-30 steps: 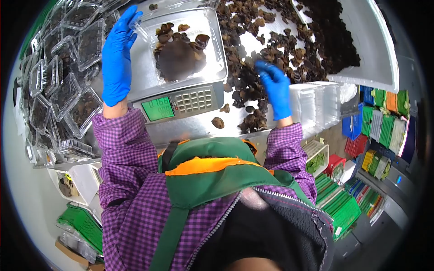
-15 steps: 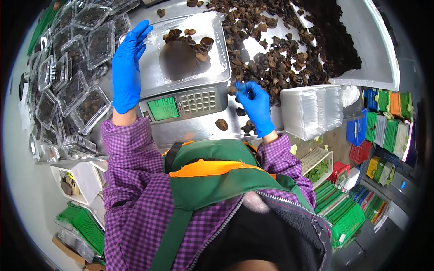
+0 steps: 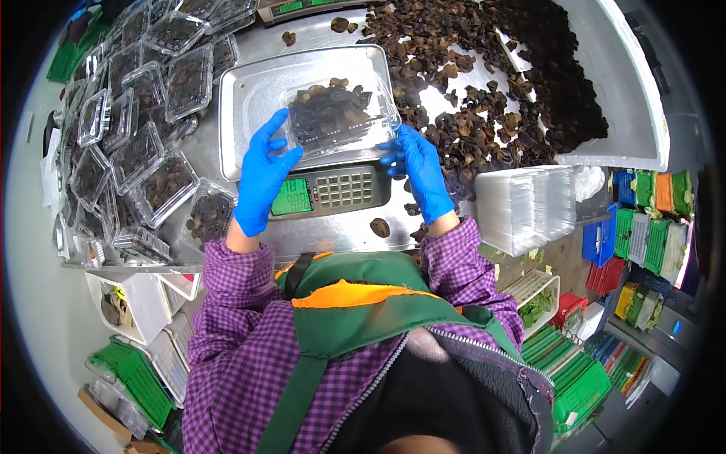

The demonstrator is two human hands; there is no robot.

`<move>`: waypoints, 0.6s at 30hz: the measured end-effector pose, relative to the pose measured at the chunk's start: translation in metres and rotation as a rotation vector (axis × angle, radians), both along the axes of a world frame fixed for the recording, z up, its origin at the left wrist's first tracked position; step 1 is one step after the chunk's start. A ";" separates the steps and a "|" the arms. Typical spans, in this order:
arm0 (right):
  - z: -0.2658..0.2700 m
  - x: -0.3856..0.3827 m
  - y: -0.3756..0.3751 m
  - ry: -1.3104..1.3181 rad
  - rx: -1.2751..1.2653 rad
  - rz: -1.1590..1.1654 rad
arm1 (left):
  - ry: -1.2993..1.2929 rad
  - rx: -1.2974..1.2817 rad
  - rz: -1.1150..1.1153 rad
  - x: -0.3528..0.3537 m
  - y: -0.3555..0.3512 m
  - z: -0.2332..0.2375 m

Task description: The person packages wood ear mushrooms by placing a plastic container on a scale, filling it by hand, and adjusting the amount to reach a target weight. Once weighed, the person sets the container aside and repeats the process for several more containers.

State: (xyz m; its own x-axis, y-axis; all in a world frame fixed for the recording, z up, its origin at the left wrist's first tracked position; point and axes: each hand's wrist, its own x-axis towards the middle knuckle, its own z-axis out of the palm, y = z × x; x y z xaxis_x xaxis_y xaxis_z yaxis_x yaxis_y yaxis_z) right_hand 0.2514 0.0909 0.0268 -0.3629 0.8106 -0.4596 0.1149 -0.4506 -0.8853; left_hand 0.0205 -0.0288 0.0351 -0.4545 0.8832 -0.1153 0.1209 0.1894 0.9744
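Note:
A clear plastic container (image 3: pixel 333 144) of dark brown wood ear mushrooms (image 3: pixel 333 110) rests on the metal tray (image 3: pixel 238 87) of a digital scale (image 3: pixel 342 188). Its clear lid lies over the mushrooms. At its left side, my left hand (image 3: pixel 261 178), in a blue glove, has its fingers apart, with the thumb and fingertips by the container's near left edge. The blue-gloved right hand (image 3: pixel 422 170) has its bent fingers on the container's near right corner. Part of the scale's green display (image 3: pixel 291 197) is hidden behind my left hand.
Filled clear containers (image 3: pixel 155 178) are piled at the left. Loose wood ear mushrooms (image 3: pixel 461 113) spread from a white bin (image 3: pixel 631 113) at the right. A stack of clear trays (image 3: pixel 522 208) stands near the right edge. Another scale (image 3: pixel 302 9) sits at the back.
The container's lid has come down over the mushrooms. My left hand has moved right and nearer to me, beside the container. My right hand has gone from the table to the container's corner.

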 end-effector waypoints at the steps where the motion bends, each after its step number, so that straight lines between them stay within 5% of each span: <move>1: -0.002 -0.002 0.002 0.015 0.005 0.002 | -0.008 -0.033 0.021 0.003 -0.002 -0.004; 14: -0.014 -0.021 0.029 -0.072 0.045 0.065 | -0.170 -0.119 0.049 0.004 0.007 -0.016; 16: -0.016 -0.016 0.026 -0.035 0.125 0.033 | -0.142 -0.094 0.052 0.003 0.007 -0.014; 18: 0.002 0.012 0.014 -0.275 0.427 0.123 | -0.063 -0.128 0.106 -0.005 -0.001 -0.006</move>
